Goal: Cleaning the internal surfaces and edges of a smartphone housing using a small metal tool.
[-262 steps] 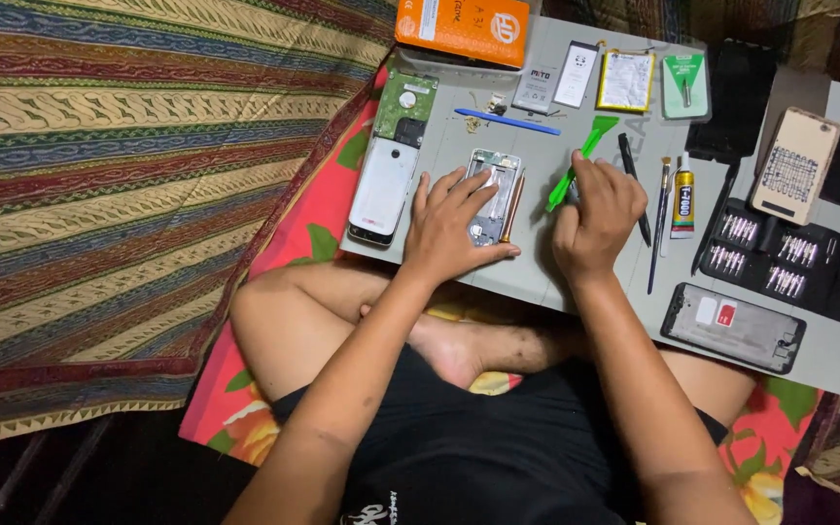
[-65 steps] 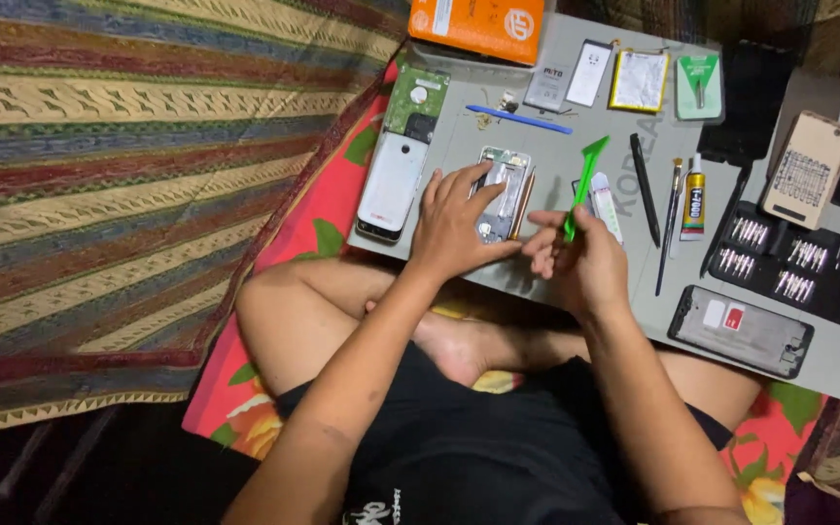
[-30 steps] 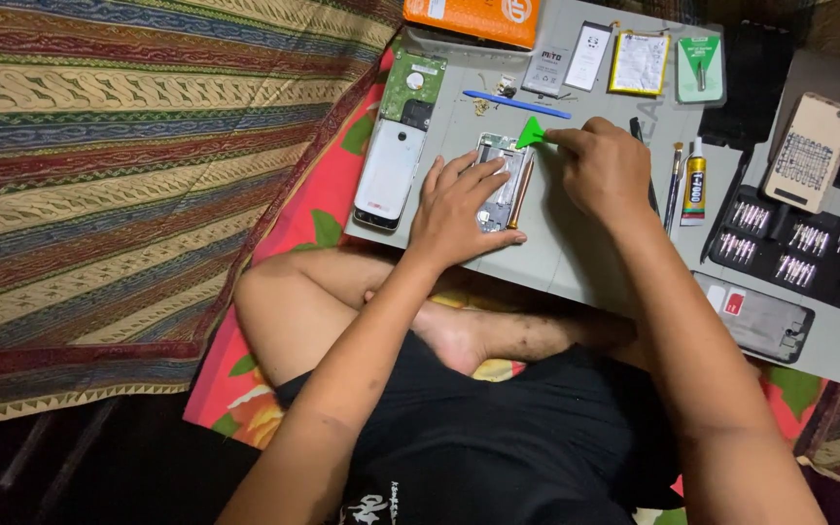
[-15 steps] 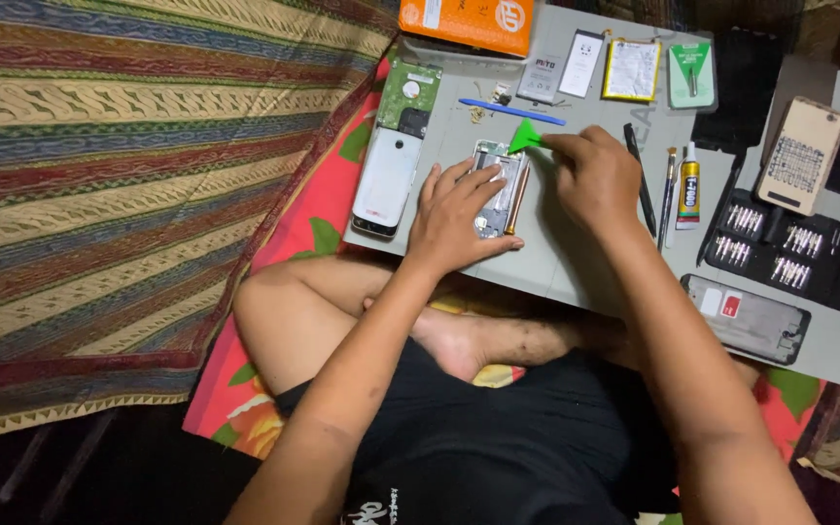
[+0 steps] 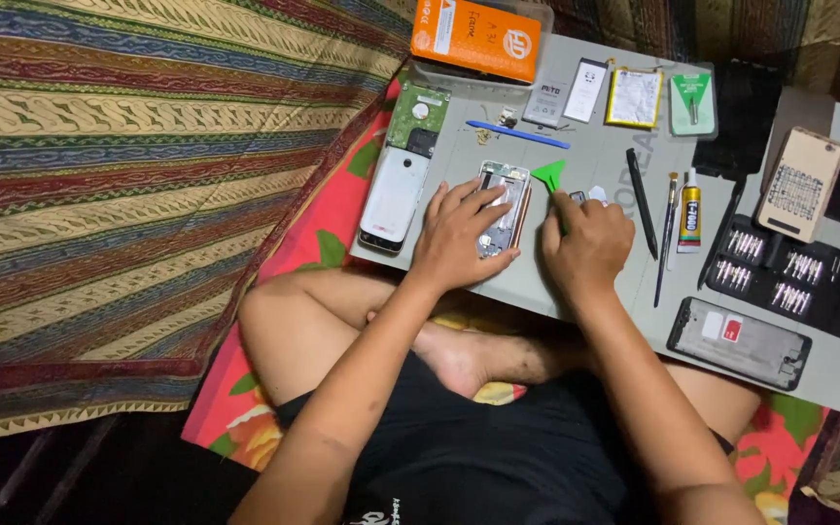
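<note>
Since half a second ago the right hand (image 5: 587,243) has drawn back toward the body, and the green plastic pry tool (image 5: 550,178) it holds now stands just right of the opened phone (image 5: 503,207) rather than over its top edge. That grip is a closed fist around the tool's handle, flat triangular blade pointing away from the person. The left hand (image 5: 459,236) lies flat on the phone, fingers spread, pinning it to the grey surface (image 5: 595,156). The phone's long axis runs away from the person, its metal insides exposed. A white phone back (image 5: 396,198) lies beside it.
</note>
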